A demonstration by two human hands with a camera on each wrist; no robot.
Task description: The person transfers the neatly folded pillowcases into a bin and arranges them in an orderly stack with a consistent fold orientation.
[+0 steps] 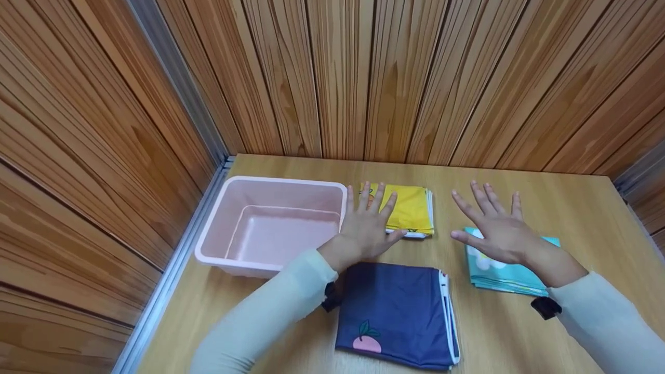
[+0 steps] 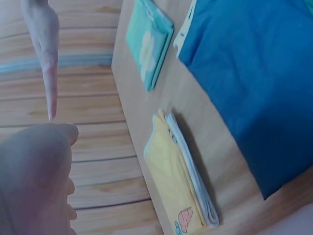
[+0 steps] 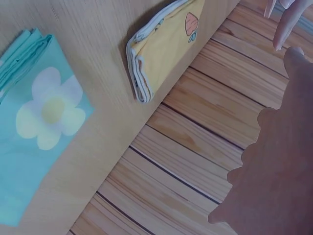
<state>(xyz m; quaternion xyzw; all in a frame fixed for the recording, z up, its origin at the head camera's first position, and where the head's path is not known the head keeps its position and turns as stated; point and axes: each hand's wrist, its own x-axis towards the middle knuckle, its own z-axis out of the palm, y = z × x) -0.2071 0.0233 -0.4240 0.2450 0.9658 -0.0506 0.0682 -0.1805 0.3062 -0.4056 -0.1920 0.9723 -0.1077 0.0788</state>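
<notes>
My left hand [image 1: 368, 228] is held out over the table with its fingers spread, between the pink tub and a folded yellow cloth [image 1: 408, 208]. The right hand [image 1: 500, 234], fingers also spread, hovers above a folded teal cloth [image 1: 524, 278] and hides part of it. A white flower with a yellow centre shows on the teal cloth in the right wrist view. In front of my left wrist lies a folded navy cloth [image 1: 397, 311] with a pink fruit print near its corner. Neither hand holds anything.
A pink plastic tub [image 1: 270, 182] with nothing inside stands at the left of the wooden table [image 1: 592, 218]. Wood-plank walls [image 1: 389, 78] rise behind the table and on the left, with a metal strip [image 1: 171, 291] along the left edge.
</notes>
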